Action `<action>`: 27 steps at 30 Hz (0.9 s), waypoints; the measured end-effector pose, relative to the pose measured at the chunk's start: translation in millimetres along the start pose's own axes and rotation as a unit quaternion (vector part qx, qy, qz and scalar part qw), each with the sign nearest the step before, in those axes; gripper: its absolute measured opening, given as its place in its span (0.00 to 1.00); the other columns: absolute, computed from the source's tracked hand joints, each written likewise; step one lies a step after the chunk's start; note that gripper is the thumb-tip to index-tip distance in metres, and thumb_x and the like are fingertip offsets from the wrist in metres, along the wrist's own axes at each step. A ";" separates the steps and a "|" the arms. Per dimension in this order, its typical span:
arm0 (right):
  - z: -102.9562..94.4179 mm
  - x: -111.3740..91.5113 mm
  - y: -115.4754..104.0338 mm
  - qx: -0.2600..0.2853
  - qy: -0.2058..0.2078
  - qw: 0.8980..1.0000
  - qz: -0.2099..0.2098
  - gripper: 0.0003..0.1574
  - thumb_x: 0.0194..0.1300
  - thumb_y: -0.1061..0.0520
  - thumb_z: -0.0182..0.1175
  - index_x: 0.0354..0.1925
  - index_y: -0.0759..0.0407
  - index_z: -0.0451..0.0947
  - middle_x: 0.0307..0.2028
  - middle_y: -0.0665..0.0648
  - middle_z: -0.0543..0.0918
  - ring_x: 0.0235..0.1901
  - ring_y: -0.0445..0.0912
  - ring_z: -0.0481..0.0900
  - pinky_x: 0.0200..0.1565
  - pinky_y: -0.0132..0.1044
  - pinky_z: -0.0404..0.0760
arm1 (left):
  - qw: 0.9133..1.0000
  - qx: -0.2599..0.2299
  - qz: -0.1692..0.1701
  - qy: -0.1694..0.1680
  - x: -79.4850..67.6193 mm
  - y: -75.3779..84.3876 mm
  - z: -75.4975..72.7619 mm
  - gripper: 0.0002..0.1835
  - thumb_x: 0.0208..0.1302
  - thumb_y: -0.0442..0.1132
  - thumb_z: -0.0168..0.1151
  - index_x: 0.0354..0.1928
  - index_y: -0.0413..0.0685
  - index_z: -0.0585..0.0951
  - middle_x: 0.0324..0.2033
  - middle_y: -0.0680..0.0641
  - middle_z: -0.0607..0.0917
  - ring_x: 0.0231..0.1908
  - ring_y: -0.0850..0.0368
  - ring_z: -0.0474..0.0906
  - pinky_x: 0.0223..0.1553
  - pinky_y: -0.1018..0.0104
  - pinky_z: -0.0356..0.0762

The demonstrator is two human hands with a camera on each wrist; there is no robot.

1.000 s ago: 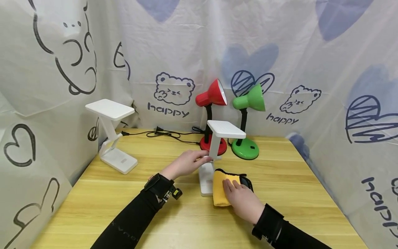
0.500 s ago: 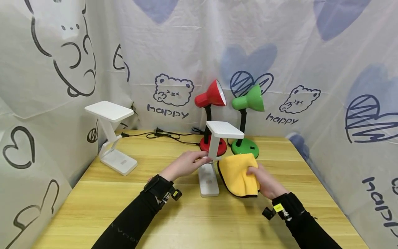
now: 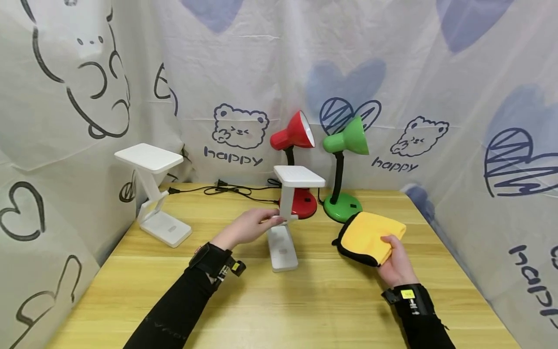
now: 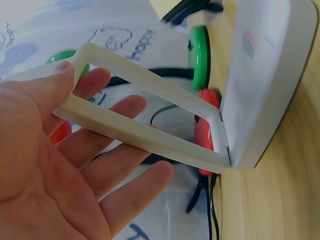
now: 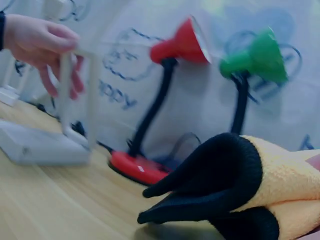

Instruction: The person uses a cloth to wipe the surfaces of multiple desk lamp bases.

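Central white lamp (image 3: 286,201) was pinched by the left hand (image 3: 247,226); at its three o'clock, yellow cloth (image 3: 371,236) (black-edged!) was gripped by the right hand (image 3: 397,264).

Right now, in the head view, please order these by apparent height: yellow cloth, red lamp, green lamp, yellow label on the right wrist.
1. Red lamp and green lamp: too alike to rank
2. Yellow cloth
3. Yellow label

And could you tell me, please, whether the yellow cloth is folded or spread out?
Folded: in the right wrist view, the yellow cloth bends back on itself, its black edges layered.
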State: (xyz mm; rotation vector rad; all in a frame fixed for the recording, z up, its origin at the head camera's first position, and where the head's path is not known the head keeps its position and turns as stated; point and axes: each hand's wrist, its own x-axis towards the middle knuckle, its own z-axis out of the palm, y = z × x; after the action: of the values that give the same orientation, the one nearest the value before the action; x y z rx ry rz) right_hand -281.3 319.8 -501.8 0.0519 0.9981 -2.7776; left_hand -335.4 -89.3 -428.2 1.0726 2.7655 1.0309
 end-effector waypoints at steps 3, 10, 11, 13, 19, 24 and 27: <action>-9.5 0.6 -1.8 0.017 0.006 1.000 -0.017 0.31 0.69 0.60 0.44 0.65 0.49 0.45 0.61 0.50 0.63 0.61 0.43 0.61 0.59 0.40 0.60 | 1.000 0.010 -0.010 0.024 -5.7 -11.5 -11.2 0.09 0.66 0.57 0.46 0.35 0.68 0.75 0.34 0.58 0.80 0.35 0.66 0.74 0.38 0.63 0.71; -10.6 -2.3 -0.5 0.003 0.022 0.999 -0.047 0.32 0.67 0.61 0.49 0.65 0.50 0.49 0.63 0.50 0.62 0.62 0.44 0.60 0.59 0.40 0.60 | 0.996 -0.011 -0.058 0.062 -6.1 -47.0 -29.6 0.14 0.66 0.59 0.44 0.45 0.69 0.76 0.44 0.58 0.79 0.45 0.59 0.75 0.43 0.57 0.71; -10.9 -2.9 -0.7 0.002 0.022 0.998 -0.050 0.32 0.67 0.61 0.49 0.65 0.50 0.49 0.63 0.51 0.62 0.62 0.44 0.60 0.59 0.41 0.61 | 0.995 -0.016 -0.066 0.067 -3.7 -50.9 -30.9 0.15 0.66 0.59 0.43 0.46 0.69 0.76 0.45 0.57 0.79 0.46 0.58 0.74 0.44 0.56 0.71; -11.5 -4.4 -1.7 0.004 0.019 0.998 -0.057 0.32 0.68 0.62 0.48 0.65 0.50 0.49 0.63 0.51 0.61 0.62 0.44 0.59 0.59 0.41 0.60 | 0.993 -0.030 -0.076 0.080 3.3 -57.4 -32.7 0.15 0.66 0.58 0.44 0.46 0.67 0.76 0.46 0.55 0.78 0.47 0.55 0.74 0.45 0.54 0.70; -17.4 -8.0 -7.3 0.005 0.034 0.997 -0.065 0.35 0.67 0.62 0.48 0.66 0.50 0.44 0.64 0.50 0.58 0.63 0.44 0.57 0.60 0.40 0.58 | 0.989 -0.038 -0.085 0.118 26.8 -72.3 -32.7 0.14 0.67 0.56 0.43 0.43 0.61 0.76 0.41 0.56 0.78 0.43 0.56 0.74 0.43 0.55 0.70; -22.6 -11.8 -13.7 0.019 0.075 0.995 -0.057 0.39 0.67 0.62 0.49 0.67 0.46 0.41 0.63 0.47 0.58 0.64 0.41 0.55 0.60 0.37 0.57 | 0.984 -0.050 -0.094 0.141 38.2 -78.0 -32.1 0.15 0.68 0.54 0.44 0.48 0.61 0.75 0.44 0.55 0.78 0.47 0.56 0.73 0.47 0.54 0.69; -24.8 -13.7 -16.7 0.021 0.091 0.994 -0.057 0.40 0.67 0.62 0.49 0.68 0.44 0.40 0.64 0.45 0.57 0.64 0.40 0.54 0.60 0.36 0.58 | 0.981 -0.063 -0.103 0.149 44.1 -80.2 -33.0 0.17 0.68 0.54 0.44 0.54 0.61 0.74 0.49 0.53 0.77 0.51 0.54 0.72 0.50 0.53 0.68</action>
State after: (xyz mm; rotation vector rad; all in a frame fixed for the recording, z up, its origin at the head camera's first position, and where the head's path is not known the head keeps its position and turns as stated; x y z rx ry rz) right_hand -271.8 350.4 -509.2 0.2660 1.0146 -2.9411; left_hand -424.9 -126.0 -438.8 0.6454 2.9025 1.4141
